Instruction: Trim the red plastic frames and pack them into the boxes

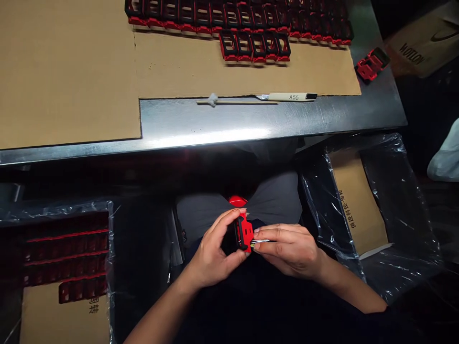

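My left hand point(212, 252) is closed around a red-and-black plastic frame part point(246, 232), held above my lap with thumb and fingers at its opposite ends. My right hand point(292, 249) pinches a thin, shiny tool point(261, 241) whose kind I cannot make out. Its tip meets or nearly meets the red side of the part; most of it is hidden by my fingers. Ahead on the metal table lie a pale-handled knife point(292, 97) marked A55 and a wooden stick point(240, 102) with a white cotton tuft.
Rows of similar red-and-black parts point(254, 47) stand on a cardboard sheet point(172, 71) on the metal table point(201, 124). One part point(373, 64) lies at the table's right end. Plastic-lined boxes flank me: the left bin point(112, 267) holds parts and cardboard, the right bin point(412, 210) cardboard.
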{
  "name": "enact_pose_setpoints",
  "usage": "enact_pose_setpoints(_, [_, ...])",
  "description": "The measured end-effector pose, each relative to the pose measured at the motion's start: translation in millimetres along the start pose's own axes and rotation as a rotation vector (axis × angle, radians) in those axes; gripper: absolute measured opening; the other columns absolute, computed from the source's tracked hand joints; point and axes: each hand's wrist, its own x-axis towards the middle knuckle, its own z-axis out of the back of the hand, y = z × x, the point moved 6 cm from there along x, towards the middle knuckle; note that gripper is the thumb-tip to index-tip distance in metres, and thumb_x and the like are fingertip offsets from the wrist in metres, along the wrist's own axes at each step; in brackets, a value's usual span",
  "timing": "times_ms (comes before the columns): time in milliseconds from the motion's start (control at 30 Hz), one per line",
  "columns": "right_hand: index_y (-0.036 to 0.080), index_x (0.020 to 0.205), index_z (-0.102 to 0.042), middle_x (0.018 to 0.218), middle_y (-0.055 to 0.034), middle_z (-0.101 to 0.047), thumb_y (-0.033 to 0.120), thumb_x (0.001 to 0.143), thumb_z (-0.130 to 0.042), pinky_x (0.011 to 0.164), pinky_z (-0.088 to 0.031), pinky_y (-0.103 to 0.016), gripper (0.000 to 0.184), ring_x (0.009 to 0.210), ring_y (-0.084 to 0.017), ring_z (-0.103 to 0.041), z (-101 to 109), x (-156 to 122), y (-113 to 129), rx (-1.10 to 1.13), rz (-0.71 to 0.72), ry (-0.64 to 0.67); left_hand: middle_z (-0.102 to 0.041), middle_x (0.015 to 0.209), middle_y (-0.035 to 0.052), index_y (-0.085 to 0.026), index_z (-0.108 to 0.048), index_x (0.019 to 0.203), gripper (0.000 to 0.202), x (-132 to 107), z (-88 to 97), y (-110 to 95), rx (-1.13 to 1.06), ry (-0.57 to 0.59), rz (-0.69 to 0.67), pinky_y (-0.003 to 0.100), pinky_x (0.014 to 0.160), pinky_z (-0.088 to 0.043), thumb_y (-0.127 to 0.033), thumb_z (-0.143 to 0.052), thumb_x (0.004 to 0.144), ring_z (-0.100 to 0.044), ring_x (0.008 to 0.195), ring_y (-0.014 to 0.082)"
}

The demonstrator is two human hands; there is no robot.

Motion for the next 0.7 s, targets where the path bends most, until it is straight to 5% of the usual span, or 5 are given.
enact_pose_setpoints(167, [0.023,0.095,-0.072,0.095,-0.0044,-0.078,0.014,0.086,-0.072,0.08,-0.064,-0.031,0.013,0.087,-0.019,-0.076,9.5,1.8,-37.4,0.191,-0.393,-0.327,-0.054,0.14,0.0111,-0.033,-0.045,0.138,0.065,-1.7,-3.3,12.5,-0.451,-0.116,0.022,0.053,0.107,-0.05,-0.033,-0.077,0.082,-0.052,0.135,0.0308])
enact_pose_setpoints(300, [0.024,0.11,-0.067,0.106,-0.0057,-0.074,0.027,0.081,-0.078,0.073,-0.061,-0.034,0.03,0.085,-0.02,-0.072,57.9,30.4,-88.2,-0.034,-0.445,-0.643,-0.049,0.146,0.0105,-0.035,-0.042,0.134,0.064,-4.8,-3.8,15.5,-0.551,-0.159,0.024,0.062,0.11,-0.043,-0.044,-0.076,0.081,-0.046,0.14,0.0331])
enact_pose_setpoints(467, [0.023,0.098,-0.069,0.094,-0.0063,-0.069,0.028,0.079,-0.076,0.088,-0.054,-0.048,0.021,0.093,-0.026,-0.064,106.7,95.7,-149.9,-0.501,-0.408,-0.464,-0.046,0.147,0.0093,-0.039,-0.034,0.136,0.069,-11.9,-0.8,13.5,-0.423,-0.227,0.011,0.062,0.113,-0.04,-0.055,-0.072,0.081,-0.044,0.141,0.0318])
enact_pose_setpoints(600, [0.023,0.102,-0.07,0.103,-0.0092,-0.069,0.028,0.081,-0.073,0.098,-0.048,-0.054,0.022,0.11,-0.032,-0.06,108.4,104.6,-133.3,-0.538,-0.368,-0.503,-0.046,0.144,0.0088,-0.042,-0.019,0.149,0.081,-16.3,2.2,11.6,-0.356,-0.262,-0.068,0.061,0.114,-0.039,-0.056,-0.067,0.085,-0.045,0.141,0.0294])
enact_pose_setpoints(700, [0.023,0.106,-0.07,0.104,-0.0086,-0.071,0.03,0.085,-0.07,0.084,-0.057,-0.045,0.023,0.101,-0.028,-0.067,78.6,78.7,-91.2,-0.312,-0.397,-0.547,-0.045,0.145,0.0092,-0.041,-0.024,0.148,0.074,-19.0,5.0,12.5,-0.239,-0.29,-0.097,0.063,0.115,-0.036,-0.051,-0.066,0.087,-0.04,0.144,0.03])
